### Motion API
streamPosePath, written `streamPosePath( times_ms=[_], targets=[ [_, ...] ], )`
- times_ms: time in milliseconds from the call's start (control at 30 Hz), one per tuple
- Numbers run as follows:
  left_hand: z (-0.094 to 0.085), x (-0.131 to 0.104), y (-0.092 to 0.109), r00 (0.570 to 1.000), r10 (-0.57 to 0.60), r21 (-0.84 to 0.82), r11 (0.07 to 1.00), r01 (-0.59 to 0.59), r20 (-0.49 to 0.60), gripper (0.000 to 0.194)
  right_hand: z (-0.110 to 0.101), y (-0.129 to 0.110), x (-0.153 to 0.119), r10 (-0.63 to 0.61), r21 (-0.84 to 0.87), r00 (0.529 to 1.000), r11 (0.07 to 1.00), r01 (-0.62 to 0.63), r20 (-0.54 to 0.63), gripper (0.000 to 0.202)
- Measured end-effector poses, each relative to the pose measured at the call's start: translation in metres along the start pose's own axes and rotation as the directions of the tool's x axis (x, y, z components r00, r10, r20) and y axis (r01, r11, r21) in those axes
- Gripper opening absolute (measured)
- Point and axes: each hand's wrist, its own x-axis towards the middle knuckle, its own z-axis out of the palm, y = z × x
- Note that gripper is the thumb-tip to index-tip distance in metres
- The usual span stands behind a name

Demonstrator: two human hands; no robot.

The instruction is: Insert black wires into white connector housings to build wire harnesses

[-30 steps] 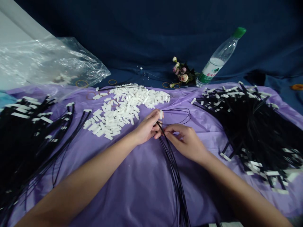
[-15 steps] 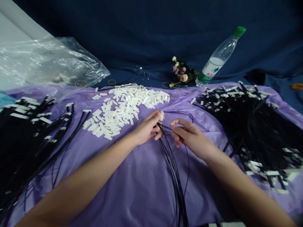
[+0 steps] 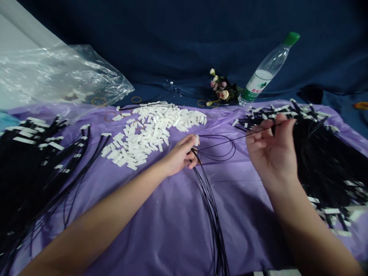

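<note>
Closed round a bundle of thin black cords (image 3: 211,203), my left hand (image 3: 185,153) is at the middle of the purple sheet. A small white plastic piece (image 3: 197,140) sticks up at its fingertips, and a loop of cord arcs out to the right of it. My right hand (image 3: 273,149) is raised, palm showing, with thumb and forefinger pinching one thin black cord (image 3: 241,137). That cord runs taut back to my left hand. Just beyond my left hand lies a heap of small white plastic pieces (image 3: 155,126).
Black cords with white ends are piled at the left (image 3: 34,180) and right (image 3: 322,153). Behind stand a plastic bottle (image 3: 258,81) and artificial flowers (image 3: 221,90). A clear plastic bag (image 3: 63,73) lies back left, with rubber bands (image 3: 136,99) nearby on the purple sheet's (image 3: 161,230) far side.
My right hand has moved right and up, away from my left hand, drawing one cord out straight. My left hand has stayed in place with the bundle.
</note>
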Motion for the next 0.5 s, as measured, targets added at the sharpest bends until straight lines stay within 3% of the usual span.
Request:
streamPosePath(
  times_ms=[133,267,300,367,433,500],
  targets=[
    [0.001,0.000,0.001,1.000,-0.015,0.010,1.000,0.015,-0.028,0.026,-0.007,-0.009,0.001,-0.106,-0.176,0.986,0.976,0.128,0.125,0.029],
    [-0.001,0.000,0.000,0.999,-0.042,0.011,0.999,0.042,-0.009,0.026,0.002,0.003,-0.018,-0.147,-0.418,0.935,0.864,0.280,0.323,0.010],
    [-0.002,0.000,-0.001,0.999,-0.051,0.012,0.999,0.051,0.007,0.026,0.005,0.008,-0.024,-0.183,-0.503,0.906,0.781,0.370,0.382,0.007],
    [-0.003,0.000,-0.001,0.998,-0.062,0.013,0.998,0.062,0.032,0.026,0.011,0.016,-0.033,-0.246,-0.637,0.810,0.513,0.575,0.533,0.004],
    [-0.003,0.000,-0.002,0.997,-0.056,0.009,0.998,0.056,0.049,0.026,0.014,0.023,-0.037,-0.269,-0.661,0.720,0.285,0.694,0.640,0.006],
    [-0.003,0.001,-0.002,0.996,-0.050,-0.001,0.999,0.050,0.070,0.026,0.015,0.028,-0.038,-0.284,-0.659,0.692,0.214,0.721,0.664,0.008]
  ],
)
